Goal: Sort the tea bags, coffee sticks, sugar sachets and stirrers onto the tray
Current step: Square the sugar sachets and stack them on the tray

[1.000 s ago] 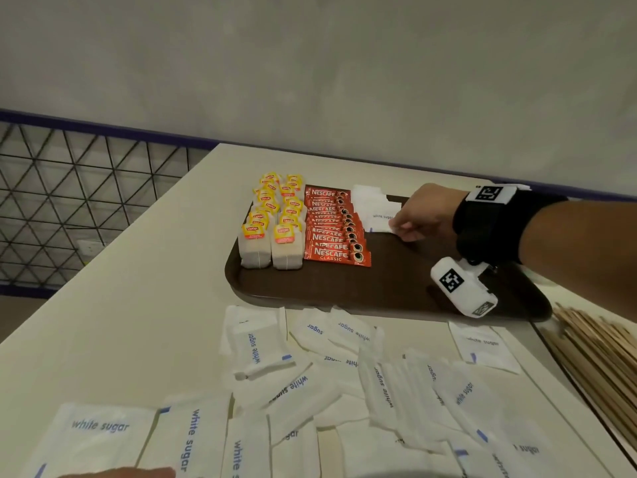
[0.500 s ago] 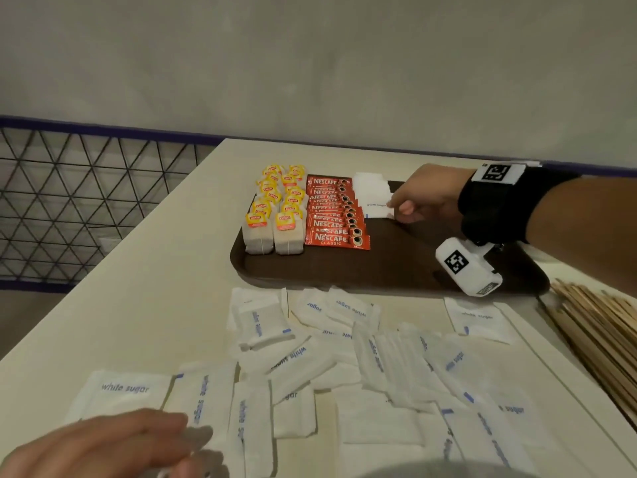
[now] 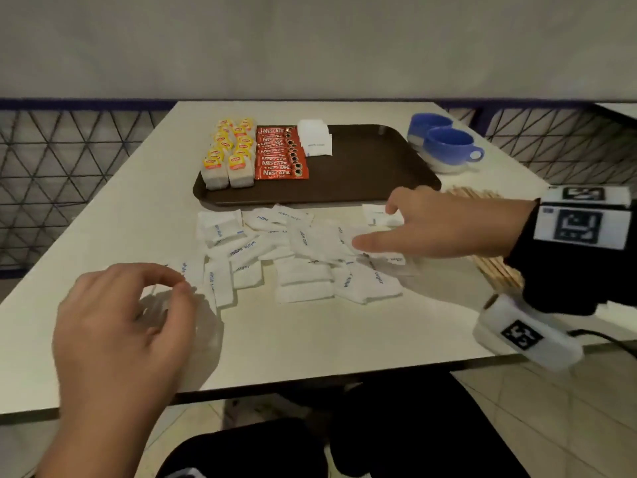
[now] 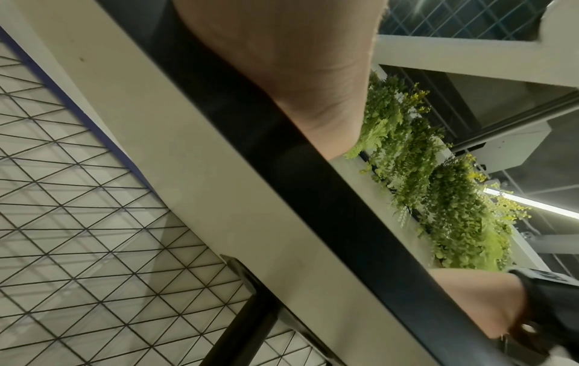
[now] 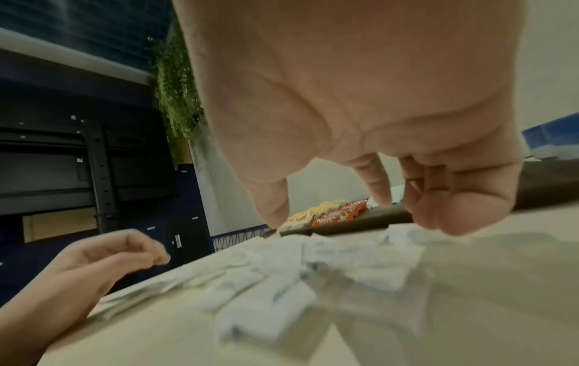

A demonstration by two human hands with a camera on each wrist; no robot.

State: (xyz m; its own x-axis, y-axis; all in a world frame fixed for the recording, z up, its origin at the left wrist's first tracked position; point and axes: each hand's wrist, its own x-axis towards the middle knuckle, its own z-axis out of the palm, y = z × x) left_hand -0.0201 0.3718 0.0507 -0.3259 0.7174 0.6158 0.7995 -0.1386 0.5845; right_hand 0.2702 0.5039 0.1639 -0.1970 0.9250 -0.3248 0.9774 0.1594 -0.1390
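Left hand (image 3: 120,326) nearest, over table edge, fingers loosely curled, holding nothing visible. Right hand (image 3: 444,225) fingers extended, spread over loose sugar sachets (image 3: 303,257): white, blue print, heaped on table (image 3: 327,332). Beyond, brown tray (image 3: 372,174): yellow-tagged tea bags (image 3: 229,153), red coffee sticks (image 3: 281,153), small sachet stack (image 3: 314,138). Wooden stirrers (image 3: 496,270) right, off tray.

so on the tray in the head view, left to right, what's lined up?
tea bags → coffee sticks → sugar sachets → bare tray
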